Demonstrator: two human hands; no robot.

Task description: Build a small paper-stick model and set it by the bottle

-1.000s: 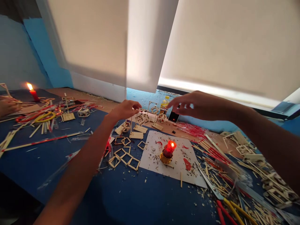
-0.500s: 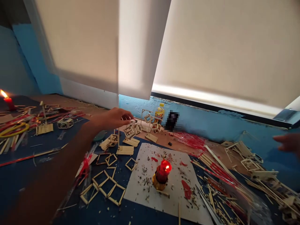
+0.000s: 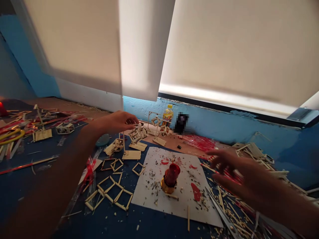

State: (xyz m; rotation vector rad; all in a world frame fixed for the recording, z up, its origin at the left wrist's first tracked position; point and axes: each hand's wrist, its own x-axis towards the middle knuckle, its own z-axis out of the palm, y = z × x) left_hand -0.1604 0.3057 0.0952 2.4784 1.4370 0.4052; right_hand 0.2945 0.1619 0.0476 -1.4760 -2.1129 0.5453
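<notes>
My left hand [image 3: 117,122] reaches to the back of the table, fingers curled on the top of a tall frame of thin wooden sticks [image 3: 136,131] that stands among small stick cubes. My right hand [image 3: 234,169] hovers low at the right with fingers spread, holding nothing, above a heap of loose sticks [image 3: 239,199]. Between my hands a red candle [image 3: 170,176] in a gold holder stands on a white sheet [image 3: 174,202] spotted with red wax and scraps. Its flame does not show.
Flat stick squares [image 3: 112,192] lie on the blue tabletop left of the sheet. A yellow bottle [image 3: 167,115] and a dark blurred object [image 3: 181,123] stand by the blue wall. More stick models [image 3: 42,132] and red strips sit at the far left. Pale blinds hang above.
My right hand left the stick frame, swung out to the right, then came down over the loose sticks. The candle's flame no longer shows. My left hand kept its hold. The view shifted right.
</notes>
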